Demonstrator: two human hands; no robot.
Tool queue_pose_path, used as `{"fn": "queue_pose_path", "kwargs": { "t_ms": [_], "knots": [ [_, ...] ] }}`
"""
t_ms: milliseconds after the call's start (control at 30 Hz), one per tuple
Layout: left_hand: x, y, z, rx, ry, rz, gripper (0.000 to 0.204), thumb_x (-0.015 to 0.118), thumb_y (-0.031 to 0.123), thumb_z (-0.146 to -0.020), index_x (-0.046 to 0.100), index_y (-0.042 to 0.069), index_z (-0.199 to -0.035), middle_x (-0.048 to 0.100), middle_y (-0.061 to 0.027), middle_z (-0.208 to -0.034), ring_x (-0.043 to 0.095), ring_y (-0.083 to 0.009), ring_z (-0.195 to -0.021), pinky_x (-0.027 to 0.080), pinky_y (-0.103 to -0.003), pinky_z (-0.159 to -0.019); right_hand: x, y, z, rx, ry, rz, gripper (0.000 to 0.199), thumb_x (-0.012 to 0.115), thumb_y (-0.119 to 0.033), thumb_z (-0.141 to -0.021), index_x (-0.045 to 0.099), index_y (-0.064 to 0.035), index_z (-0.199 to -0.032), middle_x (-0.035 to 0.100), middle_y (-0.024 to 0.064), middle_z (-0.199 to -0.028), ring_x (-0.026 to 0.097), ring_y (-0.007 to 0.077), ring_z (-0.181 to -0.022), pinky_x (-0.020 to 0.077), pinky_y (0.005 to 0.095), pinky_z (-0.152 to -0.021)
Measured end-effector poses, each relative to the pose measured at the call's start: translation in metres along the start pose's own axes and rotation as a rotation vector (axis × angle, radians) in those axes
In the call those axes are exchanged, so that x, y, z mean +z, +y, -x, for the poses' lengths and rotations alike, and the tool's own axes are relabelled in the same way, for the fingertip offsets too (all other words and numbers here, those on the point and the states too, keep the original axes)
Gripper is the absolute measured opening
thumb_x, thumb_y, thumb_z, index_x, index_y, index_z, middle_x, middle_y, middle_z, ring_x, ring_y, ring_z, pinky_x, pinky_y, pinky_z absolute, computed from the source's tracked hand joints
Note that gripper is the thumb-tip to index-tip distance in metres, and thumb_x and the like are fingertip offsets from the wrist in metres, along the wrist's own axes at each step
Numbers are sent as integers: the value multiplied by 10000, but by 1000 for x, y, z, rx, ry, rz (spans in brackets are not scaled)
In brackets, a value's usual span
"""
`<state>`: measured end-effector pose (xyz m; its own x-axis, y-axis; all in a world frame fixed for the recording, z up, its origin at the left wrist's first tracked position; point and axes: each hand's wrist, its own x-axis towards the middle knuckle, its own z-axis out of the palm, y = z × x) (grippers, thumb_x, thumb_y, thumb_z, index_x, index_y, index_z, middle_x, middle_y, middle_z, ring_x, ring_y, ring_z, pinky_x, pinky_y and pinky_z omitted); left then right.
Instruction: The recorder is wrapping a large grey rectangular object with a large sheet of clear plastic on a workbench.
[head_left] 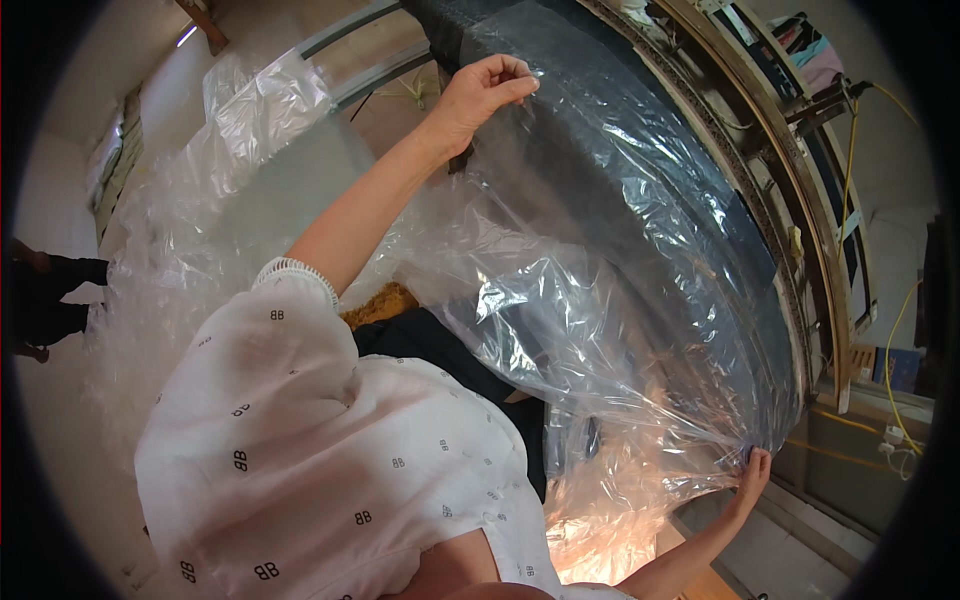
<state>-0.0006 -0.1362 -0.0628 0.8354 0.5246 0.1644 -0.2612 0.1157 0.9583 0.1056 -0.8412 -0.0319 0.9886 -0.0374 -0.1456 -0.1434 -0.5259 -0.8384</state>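
A large clear plastic sheet [560, 290] spreads in front of me, wrinkled and shiny, and falls across my lap. Under it, dark cloth [600, 110] lies along the curved-looking edge of a long frame. My left hand [490, 88] is stretched far forward at the top, its thumb and fingers pinched together on the sheet's edge. Low on the right, my right hand [757, 475] grips the same sheet, where its folds gather to a point. My fingertips there are partly hidden by the plastic.
More loose plastic trails down to the floor at left. Beyond the dark cloth run wooden rails [775, 130] of a machine or frame. Yellow cords [888, 350] hang on the right, near a white plug [893, 435]. A person in dark clothing [60, 295] is at the far left.
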Motion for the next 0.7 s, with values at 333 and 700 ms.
{"fn": "queue_pose_path", "kwargs": {
  "t_ms": [333, 700],
  "knots": [
    [5, 28, -28, -91, -68, -27, 199, 671, 173, -817, 603, 92, -986, 561, 63, -884, 506, -24, -793, 397, -169, -725, 6, -8, 5, -19, -57, -8, 201, 548, -229, -906, 468, -129, -751, 353, -97, -678, 283, 5, -602, 205, 182, -510],
    [-25, 7, -99, 104, 157, -515, 176, 661, 223, -786, 648, 71, -874, 600, 29, -782, 549, -75, -753, 416, -218, -709, 17, -36, 17, -69, -2, -43, 142, 555, -174, -896, 496, -77, -811, 422, -60, -755, 357, 31, -681, 286, 170, -611]
  ]
}}
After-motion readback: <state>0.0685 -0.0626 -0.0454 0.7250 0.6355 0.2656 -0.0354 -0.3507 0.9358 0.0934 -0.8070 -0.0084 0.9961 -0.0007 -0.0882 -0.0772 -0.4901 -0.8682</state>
